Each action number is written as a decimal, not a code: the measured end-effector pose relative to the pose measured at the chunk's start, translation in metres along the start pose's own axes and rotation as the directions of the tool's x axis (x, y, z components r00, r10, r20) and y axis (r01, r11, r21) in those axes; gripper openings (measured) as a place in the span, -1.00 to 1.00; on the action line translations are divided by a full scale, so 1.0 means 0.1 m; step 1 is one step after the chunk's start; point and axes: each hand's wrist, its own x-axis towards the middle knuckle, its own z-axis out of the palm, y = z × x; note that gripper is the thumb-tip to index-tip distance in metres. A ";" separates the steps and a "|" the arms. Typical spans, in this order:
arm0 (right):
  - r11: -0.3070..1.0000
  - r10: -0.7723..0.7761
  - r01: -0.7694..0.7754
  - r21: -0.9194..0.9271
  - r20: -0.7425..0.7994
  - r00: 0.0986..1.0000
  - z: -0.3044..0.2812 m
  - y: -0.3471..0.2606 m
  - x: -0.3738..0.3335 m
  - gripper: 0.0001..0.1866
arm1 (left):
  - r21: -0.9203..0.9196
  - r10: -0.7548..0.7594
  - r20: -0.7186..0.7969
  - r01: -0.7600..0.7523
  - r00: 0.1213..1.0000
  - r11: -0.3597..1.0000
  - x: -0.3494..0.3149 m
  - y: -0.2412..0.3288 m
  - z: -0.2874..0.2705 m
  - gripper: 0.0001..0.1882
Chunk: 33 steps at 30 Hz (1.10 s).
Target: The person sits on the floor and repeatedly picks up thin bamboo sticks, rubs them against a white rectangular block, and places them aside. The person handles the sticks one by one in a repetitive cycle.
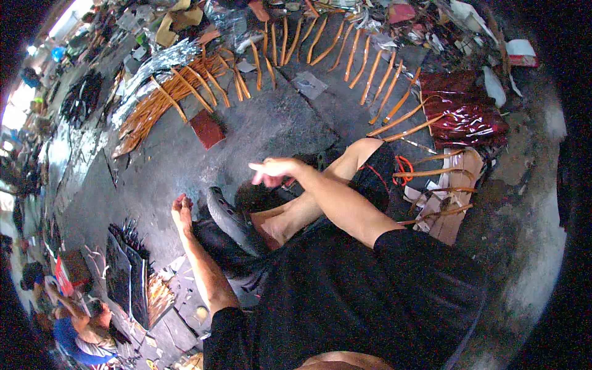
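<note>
Strips, orange-brown and glossy (284,42), are laid in a wide fan on the floor (265,126) beyond the legs, long axes radiating outward; a bundle of more (157,112) is slanted from lower left to upper right. Right hand (274,173) is held partly open, fingers pointed left; left hand (182,213) is curled beside a dark grey curved piece (229,219), any grip undeterminable. Markings on a red-and-white box (522,49), far right, cannot be read.

Your view's dim, grainy; blown-out light patches (13,117) far left, glare on maroon sheet (462,114), rim fisheye-bent.
</note>
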 end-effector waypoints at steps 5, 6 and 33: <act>0.420 -0.623 0.382 0.823 -0.044 0.781 -0.32 -0.32 -0.24 -0.20 | -0.034 0.080 0.044 -0.079 0.996 0.996 0.01 0.10 0.07 -0.71; 0.436 -0.567 0.381 0.815 -0.080 0.820 -0.38 -0.34 -0.30 -0.18 | -0.063 0.117 0.094 -0.112 0.989 0.992 0.01 0.17 0.20 -0.71; 0.437 -0.299 -0.442 -0.783 -0.590 0.750 0.21 0.60 0.47 -0.51 | 0.120 -0.072 0.199 0.048 0.977 0.992 0.36 -0.24 0.00 -0.67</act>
